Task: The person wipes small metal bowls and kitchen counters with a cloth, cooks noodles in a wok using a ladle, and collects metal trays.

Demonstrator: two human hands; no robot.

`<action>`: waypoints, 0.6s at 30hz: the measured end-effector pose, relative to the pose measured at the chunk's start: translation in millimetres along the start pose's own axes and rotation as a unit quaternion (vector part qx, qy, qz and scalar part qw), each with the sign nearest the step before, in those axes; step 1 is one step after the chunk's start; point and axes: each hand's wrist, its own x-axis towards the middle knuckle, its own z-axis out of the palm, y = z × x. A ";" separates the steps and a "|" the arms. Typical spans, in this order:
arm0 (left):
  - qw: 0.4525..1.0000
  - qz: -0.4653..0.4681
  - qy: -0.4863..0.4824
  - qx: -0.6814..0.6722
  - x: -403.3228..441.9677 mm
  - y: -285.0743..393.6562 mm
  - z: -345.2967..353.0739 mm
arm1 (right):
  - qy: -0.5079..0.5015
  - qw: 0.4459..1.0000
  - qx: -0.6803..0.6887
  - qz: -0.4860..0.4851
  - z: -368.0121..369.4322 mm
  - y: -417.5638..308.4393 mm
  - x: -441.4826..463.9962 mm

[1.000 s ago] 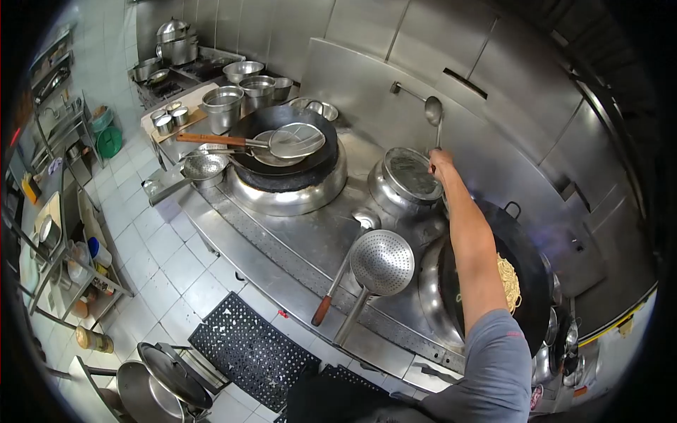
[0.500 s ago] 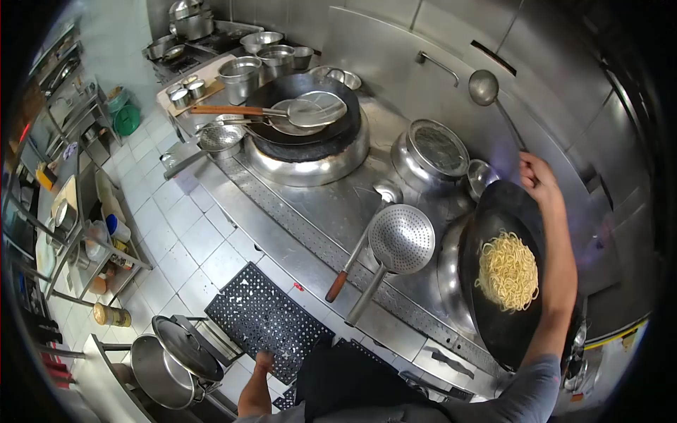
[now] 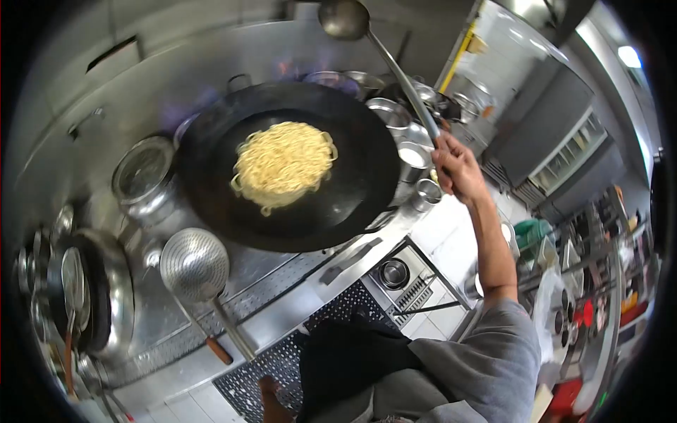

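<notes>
My right hand (image 3: 457,169) is closed around the handle of a long metal ladle (image 3: 402,81), raised to the right of the wok. The ladle's bowl points up and away, clear of the food. Yellow noodles (image 3: 282,166) lie in a heap in the large black wok (image 3: 352,211). Down by my apron, my left hand (image 3: 269,385) hangs low over the floor mat; its fingers are too small and unclear to read. A perforated skimmer (image 3: 194,264) and a wooden-handled ladle (image 3: 217,349) rest on the steel range left of the wok.
A pot topped with a round mesh strainer (image 3: 143,173) stands left of the wok. Farther left, a second wok (image 3: 109,296) holds strainers. Small metal containers (image 3: 414,155) line the right side. Bluish flame shows behind the wok. A black perforated mat (image 3: 240,388) covers the floor.
The view has swung right, so the wok and noodles now appear nearer the middle. My right hand still grips the ladle, now held up to the wok's right. My left hand stays low.
</notes>
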 end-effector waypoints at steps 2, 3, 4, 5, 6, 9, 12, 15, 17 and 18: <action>0.996 0.026 0.010 0.083 12.8 4.0 -19.4 | 0.058 0.998 0.013 -0.006 -54.9 50.4 -21.2; 0.992 0.039 0.017 0.122 17.4 10.2 -30.3 | 0.079 0.996 0.026 0.014 -69.8 66.1 -37.3; 0.986 0.050 0.022 0.158 23.2 17.1 -38.2 | 0.097 0.994 0.039 0.034 -82.4 82.3 -55.0; 0.979 0.060 0.026 0.192 30.3 25.5 -46.4 | 0.110 0.992 0.032 0.054 -97.3 105.2 -69.9; 0.993 0.025 0.000 0.114 38.2 36.1 -56.1 | 0.122 0.989 0.027 0.074 -111.4 127.7 -83.8; 0.988 0.022 -0.012 0.152 49.3 74.9 -74.7 | 0.153 0.974 0.022 0.166 -128.4 179.0 -122.2; 0.985 0.052 0.014 0.163 62.3 124.8 -87.3 | 0.133 0.962 -0.017 0.237 -140.9 246.2 -139.0; 0.992 0.083 0.058 0.070 101.3 192.5 -113.3 | 0.092 0.956 -0.238 0.143 -144.5 328.6 -119.6; 0.987 0.126 0.088 0.040 141.4 251.7 -150.1 | 0.068 0.953 -0.282 0.091 -148.8 391.8 -96.9; 0.983 0.151 0.095 0.040 159.4 281.6 -168.5 | 0.065 0.930 -0.348 0.099 -146.1 396.4 -82.2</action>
